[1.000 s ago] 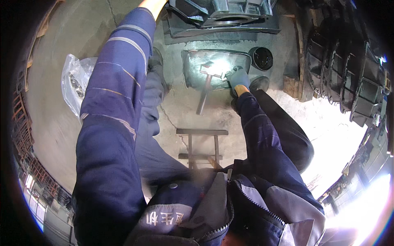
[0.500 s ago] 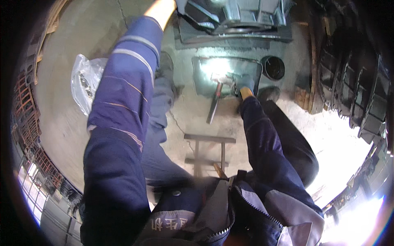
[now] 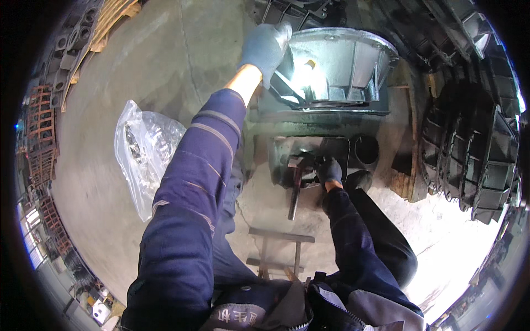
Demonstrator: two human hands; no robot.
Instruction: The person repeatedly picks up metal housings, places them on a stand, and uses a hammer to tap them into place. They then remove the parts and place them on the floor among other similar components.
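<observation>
Ribbed casting (image 3: 342,66) is set beyond the dark tray (image 3: 282,146), hollow side exposed, perhaps so that its lit interior can be looked into. Left hand (image 3: 266,51), gloved, is placed at its left rim, likely for steadying; whether the rim is clasped cannot be told. Right hand (image 3: 329,171) is held low at the tray, but anything gripped is lost in shadow, so its closure cannot be told either. Hammer (image 3: 295,190) is laid beside that hand, head over the tray and handle extended past the near edge, presumably for easy reach
</observation>
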